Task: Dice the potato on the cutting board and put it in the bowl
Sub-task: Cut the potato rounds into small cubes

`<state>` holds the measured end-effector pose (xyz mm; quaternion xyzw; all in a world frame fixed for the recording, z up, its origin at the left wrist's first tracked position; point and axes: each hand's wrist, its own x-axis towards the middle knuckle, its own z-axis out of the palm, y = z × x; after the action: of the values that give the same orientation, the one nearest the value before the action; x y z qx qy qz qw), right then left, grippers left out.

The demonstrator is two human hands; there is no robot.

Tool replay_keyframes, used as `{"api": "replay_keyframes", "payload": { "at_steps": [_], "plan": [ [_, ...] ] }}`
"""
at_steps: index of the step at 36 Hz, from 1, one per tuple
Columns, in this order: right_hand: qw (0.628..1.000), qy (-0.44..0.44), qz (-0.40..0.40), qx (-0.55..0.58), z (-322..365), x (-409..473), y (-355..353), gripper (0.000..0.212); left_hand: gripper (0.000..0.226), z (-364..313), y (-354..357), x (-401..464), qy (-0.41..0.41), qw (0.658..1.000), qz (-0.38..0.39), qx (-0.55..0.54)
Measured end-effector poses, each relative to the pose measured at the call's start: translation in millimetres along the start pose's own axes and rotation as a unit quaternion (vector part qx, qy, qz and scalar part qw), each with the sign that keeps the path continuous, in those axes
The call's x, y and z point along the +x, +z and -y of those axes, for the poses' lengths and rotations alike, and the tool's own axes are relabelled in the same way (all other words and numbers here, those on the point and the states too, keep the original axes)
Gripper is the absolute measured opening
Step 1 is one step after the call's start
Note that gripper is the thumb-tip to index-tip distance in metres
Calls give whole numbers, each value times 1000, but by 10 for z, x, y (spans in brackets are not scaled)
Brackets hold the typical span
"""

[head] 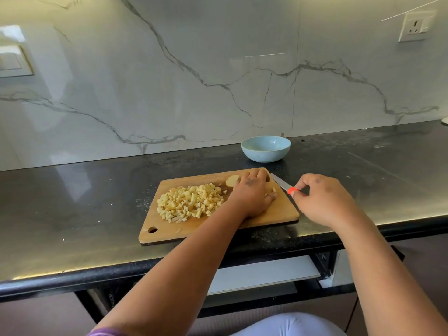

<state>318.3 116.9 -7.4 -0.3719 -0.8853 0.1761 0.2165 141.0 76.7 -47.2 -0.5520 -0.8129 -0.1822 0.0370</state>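
Observation:
A wooden cutting board (278,212) lies on the dark counter with a heap of diced potato (189,202) on its left half. One uncut potato slice (232,180) rests near the board's far edge. My left hand (252,195) lies flat on the board's right part, fingers stretched over a few potato bits beside the slice. My right hand (324,197) pinches the orange handle of a small knife (282,183), whose blade points toward the board's far right corner. A light blue bowl (266,148) stands behind the board; nothing shows inside it.
The black counter (97,190) stretches left and right, with its front edge just below the board. A marble wall rises behind the bowl, with a socket (415,26) at upper right. A drawer front (264,275) sits under the counter.

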Motion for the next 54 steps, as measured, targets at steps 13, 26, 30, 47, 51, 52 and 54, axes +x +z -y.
{"api": "replay_keyframes", "payload": {
  "at_steps": [13,26,30,47,51,52,54],
  "plan": [
    [1000,-2,1,8,-19,-24,-37,15,18,86,-116,-38,66,997,29,32],
    [1000,-17,12,4,35,-28,13,13,15,466,-460,-373,41,991,65,107],
    [1000,-22,13,6,47,-36,24,12,14,568,-611,-414,33,993,58,94],
    [999,-39,10,-2,80,-38,99,10,22,715,-654,-181,-60,997,-52,-2],
    [999,-42,7,-4,84,-29,119,9,35,701,-563,56,-81,996,6,22],
    [999,-44,7,-4,83,-26,127,9,40,697,-534,110,-87,996,22,30],
    [999,-47,8,-4,76,-20,138,10,48,686,-480,198,-99,993,52,41]
  ]
}}
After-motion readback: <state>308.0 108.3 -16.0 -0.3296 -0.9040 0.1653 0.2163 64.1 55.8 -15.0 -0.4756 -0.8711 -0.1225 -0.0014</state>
